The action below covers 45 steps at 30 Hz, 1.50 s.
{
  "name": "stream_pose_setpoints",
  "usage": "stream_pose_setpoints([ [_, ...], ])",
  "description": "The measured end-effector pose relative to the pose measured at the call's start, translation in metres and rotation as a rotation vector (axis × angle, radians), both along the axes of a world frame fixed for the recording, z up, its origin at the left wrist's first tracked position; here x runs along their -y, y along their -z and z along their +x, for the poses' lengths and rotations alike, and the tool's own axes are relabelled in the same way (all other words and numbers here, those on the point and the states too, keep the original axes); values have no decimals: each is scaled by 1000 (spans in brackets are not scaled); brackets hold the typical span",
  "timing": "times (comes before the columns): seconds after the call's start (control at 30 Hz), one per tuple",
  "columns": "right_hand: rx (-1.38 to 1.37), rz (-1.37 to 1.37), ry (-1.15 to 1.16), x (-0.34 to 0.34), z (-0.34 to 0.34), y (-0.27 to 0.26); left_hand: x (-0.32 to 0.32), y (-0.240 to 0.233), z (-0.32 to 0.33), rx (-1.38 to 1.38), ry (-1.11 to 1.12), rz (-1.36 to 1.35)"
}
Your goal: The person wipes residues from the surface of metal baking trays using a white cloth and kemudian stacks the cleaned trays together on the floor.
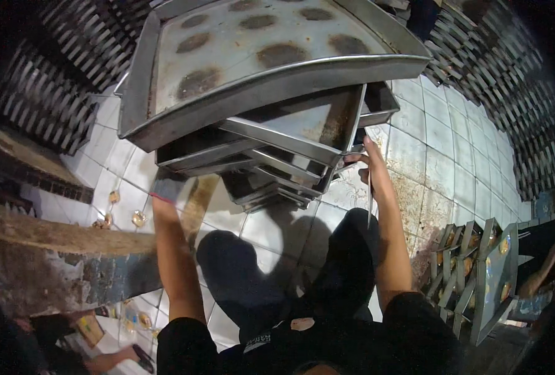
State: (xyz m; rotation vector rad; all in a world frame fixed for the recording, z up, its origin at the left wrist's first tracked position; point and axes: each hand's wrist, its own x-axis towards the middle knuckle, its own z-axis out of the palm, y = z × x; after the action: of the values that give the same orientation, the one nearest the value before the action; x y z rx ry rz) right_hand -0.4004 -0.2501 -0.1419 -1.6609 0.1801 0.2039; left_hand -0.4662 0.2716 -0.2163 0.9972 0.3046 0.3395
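A large, shallow metal baking tray [277,75] with dark round stains on its floor tops a stack. Below it, more metal trays [287,140] lie crosswise at differing angles. My left hand [168,185] is blurred and shadowed below the stack's front left corner; a red band circles the wrist, and its fingers cannot be made out. At the right, my right hand [373,164] has its fingers at the corner of a lower tray. From this hand hangs a thin, pale, tapering strip [370,204], its upper part hidden by the fingers.
Leaning trays [479,276] with wrapped food pieces stand at lower right, near another person's arm [547,267]. Small wrapped pieces [139,218] lie on the white tiled floor [446,136]. A worn ledge [71,234] runs along the left, with another person's hand [141,358] below it.
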Motion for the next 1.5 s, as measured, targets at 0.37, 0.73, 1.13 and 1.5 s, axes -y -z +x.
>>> stream_pose_setpoints([
  [0.37,396,-33,122,60,115,65,83,43,2,-99,97,-79],
  [0.73,336,-89,125,79,138,71,100,36,13,-163,62,-89],
  [1.13,-15,106,-112,-5,2,-34,36,-100,65,11,-13,92],
  [1.5,-11,48,-251,-44,-45,-31,-8,-78,93,59,-111,255],
])
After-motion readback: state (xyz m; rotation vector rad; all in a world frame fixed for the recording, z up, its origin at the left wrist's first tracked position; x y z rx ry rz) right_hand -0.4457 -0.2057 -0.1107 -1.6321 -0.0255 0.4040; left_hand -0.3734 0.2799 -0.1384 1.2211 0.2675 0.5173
